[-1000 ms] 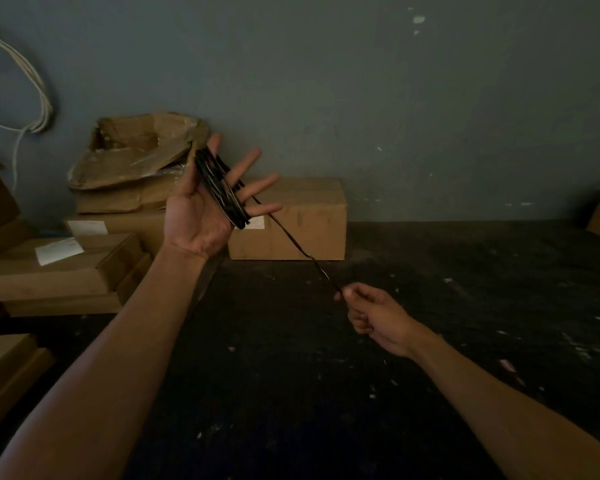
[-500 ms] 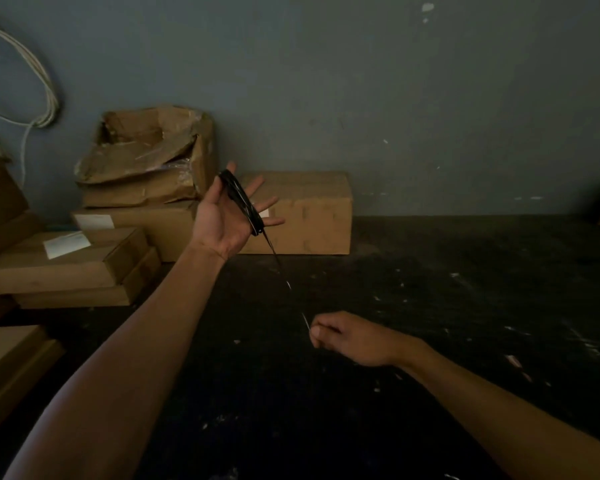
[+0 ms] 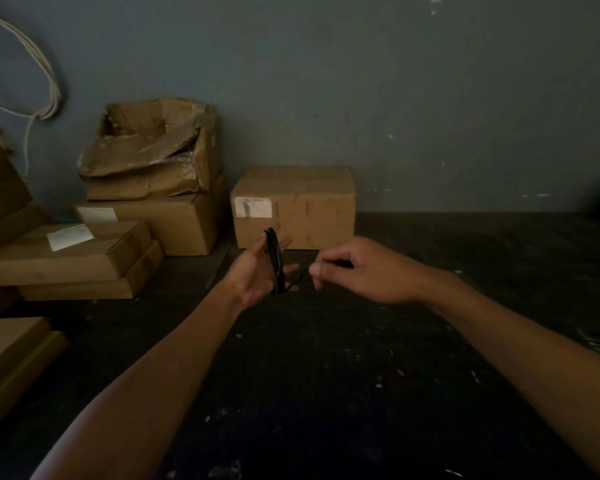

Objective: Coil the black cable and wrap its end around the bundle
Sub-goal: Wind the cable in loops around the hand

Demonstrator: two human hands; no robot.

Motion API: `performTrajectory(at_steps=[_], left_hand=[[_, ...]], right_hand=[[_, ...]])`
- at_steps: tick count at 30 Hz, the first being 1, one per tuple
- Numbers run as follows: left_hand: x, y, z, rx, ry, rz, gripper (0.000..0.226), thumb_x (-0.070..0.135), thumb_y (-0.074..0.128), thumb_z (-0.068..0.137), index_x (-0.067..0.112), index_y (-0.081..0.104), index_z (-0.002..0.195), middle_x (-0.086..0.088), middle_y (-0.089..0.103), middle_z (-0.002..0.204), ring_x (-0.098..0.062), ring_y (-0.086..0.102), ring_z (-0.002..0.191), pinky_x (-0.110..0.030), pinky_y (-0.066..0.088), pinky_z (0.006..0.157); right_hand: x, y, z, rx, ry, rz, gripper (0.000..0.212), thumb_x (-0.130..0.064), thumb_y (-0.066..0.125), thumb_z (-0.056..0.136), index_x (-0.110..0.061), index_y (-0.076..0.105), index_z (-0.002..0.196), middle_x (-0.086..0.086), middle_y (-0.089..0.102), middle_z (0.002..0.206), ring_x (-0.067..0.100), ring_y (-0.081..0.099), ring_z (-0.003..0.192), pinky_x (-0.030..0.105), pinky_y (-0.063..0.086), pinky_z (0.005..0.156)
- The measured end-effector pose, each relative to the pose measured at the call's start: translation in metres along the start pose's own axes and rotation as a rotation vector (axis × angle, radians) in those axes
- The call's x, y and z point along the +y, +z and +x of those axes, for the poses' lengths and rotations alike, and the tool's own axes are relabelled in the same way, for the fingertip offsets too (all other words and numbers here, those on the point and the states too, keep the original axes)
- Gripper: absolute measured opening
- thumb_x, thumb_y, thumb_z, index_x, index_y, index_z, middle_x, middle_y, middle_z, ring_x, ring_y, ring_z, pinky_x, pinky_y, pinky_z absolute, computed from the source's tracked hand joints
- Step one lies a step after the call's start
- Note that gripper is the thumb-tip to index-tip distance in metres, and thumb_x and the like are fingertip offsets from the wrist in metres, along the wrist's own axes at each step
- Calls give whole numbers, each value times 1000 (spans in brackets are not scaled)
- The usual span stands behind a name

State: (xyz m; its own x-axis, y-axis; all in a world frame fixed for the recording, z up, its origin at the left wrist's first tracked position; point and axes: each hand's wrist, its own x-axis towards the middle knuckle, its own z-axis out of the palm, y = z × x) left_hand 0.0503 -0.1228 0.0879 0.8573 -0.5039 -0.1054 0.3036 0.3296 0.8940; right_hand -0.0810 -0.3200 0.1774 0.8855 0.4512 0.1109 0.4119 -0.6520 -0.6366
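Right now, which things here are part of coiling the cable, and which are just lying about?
In the job:
black cable, coiled around the left hand
right hand, pinching its free end

Lying about:
cardboard boxes
crushed box
white cable on the wall

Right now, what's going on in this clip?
A person is winding a thin black cable into a bundle around the open left hand. The right hand, fingers pinched together beside it, seems to hold the short free end. Brown cardboard boxes stand behind, along the grey wall.
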Motion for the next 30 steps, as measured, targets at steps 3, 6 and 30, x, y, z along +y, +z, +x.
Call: performTrajectory(at_steps=[3, 6, 30], left_hand=[[-8, 18, -11, -112, -105, 69, 39, 52, 38, 98, 45, 54, 133, -1, 42, 152, -38, 45, 131, -75, 23, 106], [-16, 39, -24, -294, -257, 144, 39, 51, 42, 96, 44, 58, 130, 3, 48, 149, -39, 41, 136, -75, 25, 106], [55, 87, -56, -858, -66, -13, 51, 45, 27, 100, 41, 27, 151, -8, 19, 162, -48, 19, 144, -75, 20, 104]], right_hand=[[-4, -16, 5, 80, -21, -73, 21, -32, 49, 99, -31, 65, 85, -22, 62, 71, -10, 55, 64, 12, 39, 60], [0, -33, 13, 177, -47, -173, 17, -27, 52, 98, -26, 67, 89, -16, 60, 66, -7, 54, 55, 11, 39, 52], [77, 20, 4, 366, 56, 428, 22, -20, 44, 101, -15, 61, 87, -6, 51, 63, 4, 46, 57, 17, 42, 57]])
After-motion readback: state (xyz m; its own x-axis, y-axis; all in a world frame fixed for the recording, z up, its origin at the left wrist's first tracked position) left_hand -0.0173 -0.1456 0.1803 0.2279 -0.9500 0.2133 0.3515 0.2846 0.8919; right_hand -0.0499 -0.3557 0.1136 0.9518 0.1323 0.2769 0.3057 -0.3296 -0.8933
